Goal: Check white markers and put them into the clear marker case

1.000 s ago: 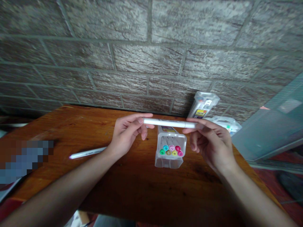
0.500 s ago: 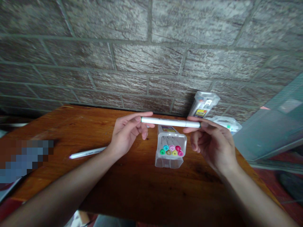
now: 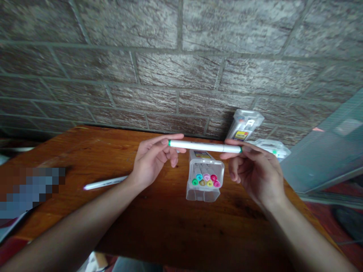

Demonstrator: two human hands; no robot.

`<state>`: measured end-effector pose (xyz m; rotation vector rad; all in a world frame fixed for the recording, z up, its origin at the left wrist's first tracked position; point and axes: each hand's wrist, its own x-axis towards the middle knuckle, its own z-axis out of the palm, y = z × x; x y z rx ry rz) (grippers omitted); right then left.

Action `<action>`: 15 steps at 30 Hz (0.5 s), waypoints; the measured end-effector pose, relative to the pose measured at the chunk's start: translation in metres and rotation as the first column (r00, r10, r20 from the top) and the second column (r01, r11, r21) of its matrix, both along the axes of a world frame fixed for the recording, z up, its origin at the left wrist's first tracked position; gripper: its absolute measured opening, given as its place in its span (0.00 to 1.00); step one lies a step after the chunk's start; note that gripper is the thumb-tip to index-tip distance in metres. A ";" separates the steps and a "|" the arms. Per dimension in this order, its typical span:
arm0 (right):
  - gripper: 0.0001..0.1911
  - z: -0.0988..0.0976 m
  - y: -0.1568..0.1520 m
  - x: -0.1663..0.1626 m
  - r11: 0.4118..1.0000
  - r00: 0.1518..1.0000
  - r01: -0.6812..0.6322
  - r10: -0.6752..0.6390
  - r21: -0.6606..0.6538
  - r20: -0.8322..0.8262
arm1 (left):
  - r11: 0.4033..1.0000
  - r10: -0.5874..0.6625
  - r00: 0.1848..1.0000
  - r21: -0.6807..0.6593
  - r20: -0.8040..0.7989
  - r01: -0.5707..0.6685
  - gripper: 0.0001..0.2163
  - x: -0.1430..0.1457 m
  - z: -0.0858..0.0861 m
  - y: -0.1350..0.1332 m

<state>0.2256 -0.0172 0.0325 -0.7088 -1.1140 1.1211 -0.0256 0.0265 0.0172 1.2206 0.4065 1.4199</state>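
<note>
While your left hand (image 3: 151, 160) pinches one end of the white marker (image 3: 204, 146) and your right hand (image 3: 255, 172) pinches the other, both closed on it, it hangs level above the table (image 3: 159, 219). Just below sits an open case (image 3: 204, 180) showing 7 coloured caps. Left lies a pen (image 3: 104, 183); far right, 2 more cases (image 3: 245, 128).

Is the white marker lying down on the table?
No, the white marker is held up by the left hand and right hand.
</note>
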 end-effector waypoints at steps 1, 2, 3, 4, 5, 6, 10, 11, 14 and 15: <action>0.13 0.000 0.000 0.000 1.000 1.000 -0.001 0.001 -0.001 0.000 | 1.000 0.000 1.000 -0.001 -0.001 0.000 0.13 0.000 0.000 0.000; 0.13 0.000 0.000 0.000 1.000 1.000 -0.001 0.001 -0.001 0.001 | 1.000 0.001 1.000 0.000 -0.002 -0.001 0.13 0.000 0.000 0.000; 0.13 0.000 0.000 0.000 1.000 1.000 0.000 0.000 -0.002 0.001 | 1.000 0.002 1.000 0.003 -0.005 -0.002 0.13 0.000 -0.001 0.000; 0.13 0.000 0.000 0.000 1.000 1.000 0.000 0.000 -0.002 0.001 | 1.000 0.006 1.000 0.006 -0.009 -0.006 0.13 0.000 -0.001 0.000; 0.13 0.000 0.000 0.000 1.000 1.000 0.000 0.000 -0.002 0.001 | 1.000 0.011 1.000 0.012 -0.013 -0.011 0.13 0.000 -0.002 0.001; 0.12 0.000 0.000 0.000 1.000 1.000 0.001 -0.001 -0.001 0.001 | 1.000 0.019 1.000 0.020 -0.017 -0.019 0.13 0.000 -0.003 0.001; 0.11 0.000 0.001 -0.001 1.000 1.000 0.004 -0.004 0.010 0.023 | 0.997 0.055 0.997 0.057 -0.048 -0.052 0.11 0.000 -0.007 0.003; 0.11 0.000 0.001 -0.001 1.000 0.999 0.008 -0.009 0.014 0.035 | 0.996 0.061 0.996 0.066 -0.058 -0.057 0.11 0.000 -0.007 0.003; 0.11 -0.002 0.001 0.000 0.999 0.997 0.019 -0.021 0.034 0.076 | 0.993 0.082 0.992 0.089 -0.092 -0.074 0.10 -0.001 -0.009 0.004; 0.11 -0.002 0.001 0.000 0.999 0.996 0.021 -0.025 0.040 0.091 | 0.992 0.090 0.990 0.098 -0.105 -0.079 0.10 -0.001 -0.009 0.004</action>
